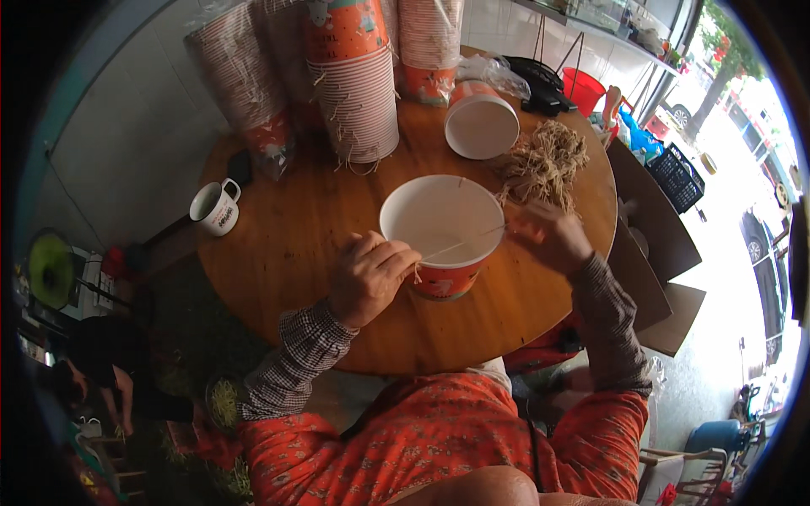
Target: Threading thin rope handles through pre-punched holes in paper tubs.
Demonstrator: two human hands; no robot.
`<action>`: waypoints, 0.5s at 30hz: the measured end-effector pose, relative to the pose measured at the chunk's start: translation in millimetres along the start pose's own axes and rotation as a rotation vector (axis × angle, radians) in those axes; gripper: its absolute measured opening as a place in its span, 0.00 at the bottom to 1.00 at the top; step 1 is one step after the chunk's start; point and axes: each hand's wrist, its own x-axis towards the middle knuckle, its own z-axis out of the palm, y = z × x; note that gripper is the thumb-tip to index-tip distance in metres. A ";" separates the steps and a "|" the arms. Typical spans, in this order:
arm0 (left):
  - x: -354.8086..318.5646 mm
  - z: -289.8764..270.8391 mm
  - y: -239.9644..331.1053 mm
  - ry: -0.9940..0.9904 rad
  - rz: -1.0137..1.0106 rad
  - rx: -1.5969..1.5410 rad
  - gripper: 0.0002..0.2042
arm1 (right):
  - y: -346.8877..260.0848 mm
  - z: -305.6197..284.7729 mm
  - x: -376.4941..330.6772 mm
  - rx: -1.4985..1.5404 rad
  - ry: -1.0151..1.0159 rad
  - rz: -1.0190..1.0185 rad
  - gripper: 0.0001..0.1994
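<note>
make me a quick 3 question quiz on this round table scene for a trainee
1. True or false: the white mug stands to the person's left of the open paper bucket.
2. What runs across the bucket's mouth between the left hand and the right hand?
3. Multiple choice: the heap of straw strings lies A) inside the bucket, B) on the table to the right of the bucket, C) on the floor.

Key:
1. True.
2. A thin pale string, one end in each hand's grip.
3. B.
</note>
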 end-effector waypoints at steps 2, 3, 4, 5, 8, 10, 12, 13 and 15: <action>-5.4 16.3 -9.5 0.010 0.022 0.021 0.09 | -1.9 34.9 -16.5 -0.010 0.086 -0.129 0.12; -7.2 26.1 -15.1 0.009 0.037 0.031 0.09 | -5.0 53.4 -25.0 -0.054 0.009 -0.188 0.15; -3.9 20.2 -9.9 -0.001 0.060 0.022 0.09 | -21.7 59.3 -34.2 -0.109 -0.051 -0.261 0.18; -3.2 22.5 -10.1 0.003 0.062 0.035 0.09 | -36.8 69.9 -37.9 -0.136 -0.024 -0.270 0.21; 1.0 29.1 -16.1 -0.010 0.034 0.108 0.09 | -59.9 109.7 -43.8 -0.039 -0.048 -0.185 0.25; 7.3 37.3 -27.2 0.027 0.001 0.096 0.09 | -59.0 114.8 -38.1 -0.071 -0.058 -0.260 0.24; 15.9 40.2 -40.4 0.123 -0.098 0.008 0.08 | -53.8 117.1 -32.7 0.020 0.030 -0.305 0.20; 25.7 40.5 -52.2 0.188 -0.151 -0.064 0.08 | -48.3 117.3 -27.2 0.109 0.139 -0.257 0.15; 61.6 33.8 -73.0 0.291 -0.244 -0.148 0.05 | -21.3 120.6 -21.8 0.136 0.285 -0.238 0.12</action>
